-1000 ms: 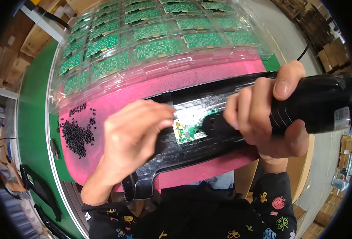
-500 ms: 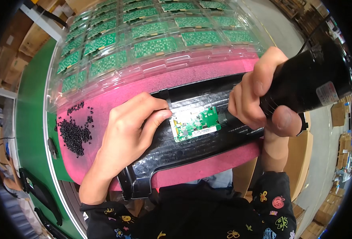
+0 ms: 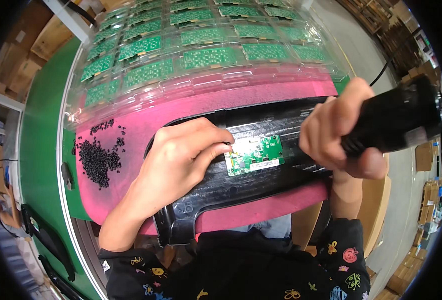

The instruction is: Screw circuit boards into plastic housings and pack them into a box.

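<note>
Glossy black plastic housing (image 3: 251,170), matt pink foam mat (image 3: 191,112) — clear shiny plastic tray (image 3: 206,75)

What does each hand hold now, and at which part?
The right hand holds a black power tool around its body. The left hand only presses fingertips on the black panel beside the green board.

Left hand (image 3: 181,160) palm down, fingers curled, fingertips (image 3: 224,142) pressed together and pointing right. Right hand (image 3: 338,132) raised, fist closed in a grip, forearm upright.
</note>
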`<state>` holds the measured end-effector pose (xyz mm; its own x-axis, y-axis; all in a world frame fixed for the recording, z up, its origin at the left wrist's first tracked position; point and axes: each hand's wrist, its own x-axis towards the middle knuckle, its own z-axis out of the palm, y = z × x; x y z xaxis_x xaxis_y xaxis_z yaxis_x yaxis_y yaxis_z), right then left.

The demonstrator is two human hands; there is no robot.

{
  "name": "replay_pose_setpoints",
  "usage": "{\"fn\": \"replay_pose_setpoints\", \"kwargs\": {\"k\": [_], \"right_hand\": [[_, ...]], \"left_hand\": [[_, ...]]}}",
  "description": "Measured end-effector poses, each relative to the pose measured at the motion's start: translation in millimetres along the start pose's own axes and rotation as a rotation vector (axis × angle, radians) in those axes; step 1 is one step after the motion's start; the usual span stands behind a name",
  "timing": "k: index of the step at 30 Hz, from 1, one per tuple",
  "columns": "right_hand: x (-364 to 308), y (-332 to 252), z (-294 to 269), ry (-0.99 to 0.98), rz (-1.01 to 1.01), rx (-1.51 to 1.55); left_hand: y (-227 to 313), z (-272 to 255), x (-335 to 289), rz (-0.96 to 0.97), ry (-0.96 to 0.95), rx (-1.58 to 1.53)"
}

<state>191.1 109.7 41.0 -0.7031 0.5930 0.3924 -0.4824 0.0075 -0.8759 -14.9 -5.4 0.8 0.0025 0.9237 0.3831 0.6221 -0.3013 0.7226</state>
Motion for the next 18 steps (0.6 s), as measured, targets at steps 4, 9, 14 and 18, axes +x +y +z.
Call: {"fn": "replay_pose_setpoints", "kwargs": {"k": [4,9,14,18], "right_hand": [[6,5,-8,-0.096,-0.14,0.371],[0,12,18,0.006,-0.156,0.459],[1,13,14,-0.018,-0.325,0.489],[1,12,19,-0.001,-0.366,0.515]], "left_hand": [[0,2,-1,0.026,-0.125,-0.228],[-2,-1,-1,-0.04,-0.161,-0.442],[-1,-2,1,-0.152,-0.2,-0.487],[-1,-2,0,-0.266,-0.161,-0.63]]}}
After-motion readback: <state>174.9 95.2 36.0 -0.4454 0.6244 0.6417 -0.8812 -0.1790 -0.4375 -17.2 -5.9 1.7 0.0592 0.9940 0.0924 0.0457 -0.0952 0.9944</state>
